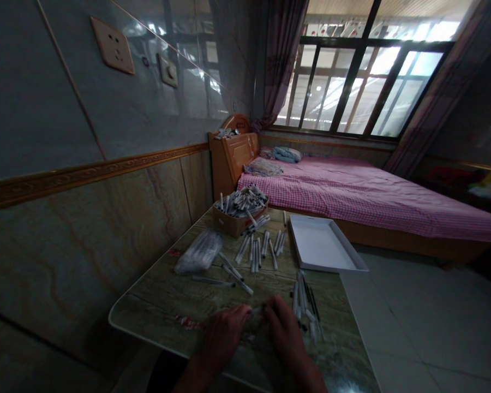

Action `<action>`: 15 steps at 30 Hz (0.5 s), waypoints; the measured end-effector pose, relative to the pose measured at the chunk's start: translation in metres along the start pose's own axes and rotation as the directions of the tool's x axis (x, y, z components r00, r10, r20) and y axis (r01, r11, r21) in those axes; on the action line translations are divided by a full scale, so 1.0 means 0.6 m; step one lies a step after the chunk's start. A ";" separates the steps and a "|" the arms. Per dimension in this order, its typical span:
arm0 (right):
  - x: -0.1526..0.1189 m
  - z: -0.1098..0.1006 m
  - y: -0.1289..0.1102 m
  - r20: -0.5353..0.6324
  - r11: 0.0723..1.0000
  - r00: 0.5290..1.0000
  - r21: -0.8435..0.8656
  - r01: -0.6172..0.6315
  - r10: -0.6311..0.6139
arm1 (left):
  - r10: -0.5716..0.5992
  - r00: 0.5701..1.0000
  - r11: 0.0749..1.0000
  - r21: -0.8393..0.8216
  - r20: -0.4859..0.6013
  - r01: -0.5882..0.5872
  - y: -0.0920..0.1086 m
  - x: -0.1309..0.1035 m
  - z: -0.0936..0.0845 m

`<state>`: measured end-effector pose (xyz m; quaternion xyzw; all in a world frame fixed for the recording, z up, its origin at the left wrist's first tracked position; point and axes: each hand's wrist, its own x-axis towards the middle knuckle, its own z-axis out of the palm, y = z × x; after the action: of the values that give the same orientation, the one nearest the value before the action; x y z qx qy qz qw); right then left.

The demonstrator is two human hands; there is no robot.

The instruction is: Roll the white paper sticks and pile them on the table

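Observation:
Low over the front of the table, my left hand (226,333) and my right hand (284,327) face each other, fingers pinched. Between their fingertips is a small pale, blurred piece (257,310) that I cannot make out clearly. Right of my right hand lie several white tubes (300,297) beside thin dark sticks (312,303). Farther back, more white tubes (255,254) lie in small groups. A clear plastic bag (199,251) rests at the left, with a few loose tubes (236,275) near it.
A cardboard box (229,224) heaped with tubes stands at the table's back left. A shallow white tray (325,245) lies at the back right edge. Behind the wooden table (159,305) is a bed with a pink checked cover (331,183); a tiled wall is on the left.

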<state>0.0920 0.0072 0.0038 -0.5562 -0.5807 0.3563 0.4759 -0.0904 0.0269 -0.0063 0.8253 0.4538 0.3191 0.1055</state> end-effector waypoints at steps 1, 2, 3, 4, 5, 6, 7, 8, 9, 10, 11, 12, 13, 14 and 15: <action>-0.002 -0.002 0.000 0.017 1.000 1.000 0.019 -0.004 0.004 | -0.004 0.999 1.000 0.001 0.036 0.004 -0.001 0.000 -0.003; -0.003 -0.004 0.000 0.028 0.999 0.999 0.035 -0.018 0.017 | -0.006 0.997 1.000 0.007 0.074 0.005 -0.001 0.000 -0.005; -0.004 -0.005 0.001 0.032 0.998 0.999 0.042 -0.038 0.036 | -0.003 0.994 1.000 0.019 0.106 0.001 -0.001 0.001 -0.007; -0.004 -0.006 0.001 0.031 0.998 0.998 0.030 -0.060 0.059 | 0.004 0.993 0.999 0.035 0.122 -0.009 -0.001 0.002 -0.007; -0.004 -0.006 0.000 0.031 0.997 0.996 -0.007 -0.083 0.083 | 0.019 0.991 0.998 0.055 0.130 -0.027 -0.001 0.003 -0.007; -0.003 -0.005 0.000 0.034 0.993 0.994 -0.062 -0.104 0.107 | 0.041 0.990 0.996 0.078 0.136 -0.052 -0.001 0.005 -0.008; -0.001 -0.004 -0.001 0.038 0.985 0.991 -0.124 -0.122 0.128 | 0.066 0.988 0.991 0.103 0.141 -0.080 -0.001 0.007 -0.008; 0.001 -0.002 -0.002 0.043 0.974 0.988 -0.179 -0.136 0.146 | 0.090 0.986 0.986 0.126 0.144 -0.108 -0.002 0.009 -0.009; 0.003 -0.001 -0.003 0.050 0.965 0.986 -0.217 -0.147 0.161 | 0.112 0.983 0.981 0.141 0.144 -0.132 -0.004 0.011 -0.011; 0.005 0.000 -0.003 0.058 0.959 0.983 -0.235 -0.157 0.175 | 0.128 0.983 0.978 0.146 0.132 -0.147 -0.007 0.012 -0.013; 0.007 0.001 -0.004 0.059 0.957 0.981 -0.237 -0.166 0.185 | 0.134 0.985 0.979 0.137 0.106 -0.148 -0.010 0.013 -0.016; 0.008 0.002 -0.004 0.053 0.957 0.980 -0.230 -0.176 0.192 | 0.126 0.990 0.985 0.114 0.060 -0.132 -0.015 0.014 -0.018; 0.009 0.002 -0.003 0.040 0.957 0.979 -0.221 -0.188 0.201 | 0.091 0.996 0.993 0.078 -0.016 -0.089 -0.020 0.014 -0.019; 0.010 0.003 -0.002 0.022 0.957 0.978 -0.208 -0.201 0.210 | 0.024 0.992 1.000 0.021 -0.124 -0.021 -0.024 0.013 -0.019; 0.011 0.003 -0.001 0.002 0.958 0.976 -0.193 -0.212 0.216 | -0.085 0.964 0.995 -0.065 -0.252 0.071 -0.027 0.012 -0.016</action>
<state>0.0904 0.0136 0.0049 -0.6549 -0.5541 0.3544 0.3720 -0.1047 0.0406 -0.0031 0.7558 0.4866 0.4304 0.0820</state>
